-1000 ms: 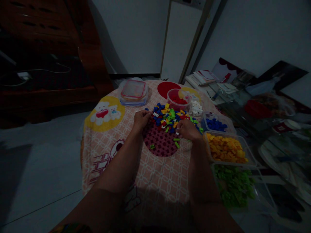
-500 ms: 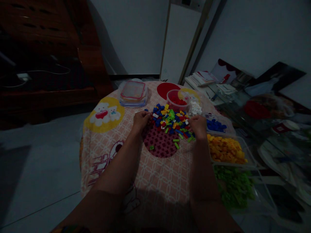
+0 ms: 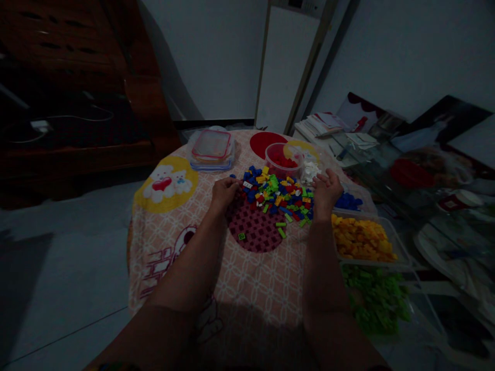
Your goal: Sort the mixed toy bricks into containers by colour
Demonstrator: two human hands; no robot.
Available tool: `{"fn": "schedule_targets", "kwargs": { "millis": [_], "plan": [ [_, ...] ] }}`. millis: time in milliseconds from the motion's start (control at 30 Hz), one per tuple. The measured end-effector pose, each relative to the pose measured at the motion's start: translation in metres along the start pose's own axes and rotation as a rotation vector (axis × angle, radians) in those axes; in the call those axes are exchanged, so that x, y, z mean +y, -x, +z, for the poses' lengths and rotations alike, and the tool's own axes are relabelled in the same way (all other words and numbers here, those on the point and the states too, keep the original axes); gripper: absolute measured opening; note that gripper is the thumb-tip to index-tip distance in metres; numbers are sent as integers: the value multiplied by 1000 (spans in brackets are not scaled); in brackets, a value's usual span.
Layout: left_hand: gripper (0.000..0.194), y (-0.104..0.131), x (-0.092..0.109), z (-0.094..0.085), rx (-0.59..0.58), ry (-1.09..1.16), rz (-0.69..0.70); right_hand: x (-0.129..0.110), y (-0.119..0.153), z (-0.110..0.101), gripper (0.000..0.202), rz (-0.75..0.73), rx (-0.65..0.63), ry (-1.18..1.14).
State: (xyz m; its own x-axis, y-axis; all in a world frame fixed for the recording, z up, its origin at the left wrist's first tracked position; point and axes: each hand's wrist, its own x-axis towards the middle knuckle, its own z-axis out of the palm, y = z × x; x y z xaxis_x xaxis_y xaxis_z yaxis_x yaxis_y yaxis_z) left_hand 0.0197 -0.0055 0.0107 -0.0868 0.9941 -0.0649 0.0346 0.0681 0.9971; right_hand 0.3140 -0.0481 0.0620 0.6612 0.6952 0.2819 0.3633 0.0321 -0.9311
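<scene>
A mixed pile of small toy building bricks (image 3: 276, 190) in blue, yellow, green, red and white lies on the patterned tablecloth (image 3: 247, 288). My left hand (image 3: 225, 196) rests at the pile's left edge, fingers pinched together; what they hold, if anything, is hidden. On the right, my right hand (image 3: 328, 191) is raised with its fingers apart, beside a heap of white bricks (image 3: 310, 171). I see nothing held in it. A round clear tub (image 3: 283, 158) with red bricks stands just behind the pile. One green brick (image 3: 242, 236) lies alone in front.
Along the right side stand clear boxes of blue bricks (image 3: 348, 201), yellow bricks (image 3: 363, 239) and green bricks (image 3: 377, 301). Stacked lidded containers (image 3: 211, 149) sit at the back left. A cluttered glass table (image 3: 398, 193) adjoins on the right.
My right hand has moved from the pile's right edge up and to the right, and its fingers have spread. The left hand has stayed in place.
</scene>
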Motion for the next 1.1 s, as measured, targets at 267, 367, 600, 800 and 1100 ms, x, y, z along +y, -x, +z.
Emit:
{"fn": "schedule_targets", "kwargs": {
  "millis": [267, 367, 600, 800, 1100],
  "plan": [
    [11, -1, -1, 0, 1, 7, -15, -6, 15, -7, 44, 63, -217, 334],
    [12, -1, 0, 1, 5, 4, -26, -5, 17, -11, 36, 58, -306, 440],
    [11, 2, 4, 0, -3, 13, -25, -10, 23, -11, 23, -31, -421, 576],
    [11, 2, 4, 0, -11, 25, -27, -14, 30, -1, 29, -48, -459, 521],
    [11, 0, 3, 0, -21, 23, -44, -34, 53, 30, 29, -249, -498, 595]
  ]
}}
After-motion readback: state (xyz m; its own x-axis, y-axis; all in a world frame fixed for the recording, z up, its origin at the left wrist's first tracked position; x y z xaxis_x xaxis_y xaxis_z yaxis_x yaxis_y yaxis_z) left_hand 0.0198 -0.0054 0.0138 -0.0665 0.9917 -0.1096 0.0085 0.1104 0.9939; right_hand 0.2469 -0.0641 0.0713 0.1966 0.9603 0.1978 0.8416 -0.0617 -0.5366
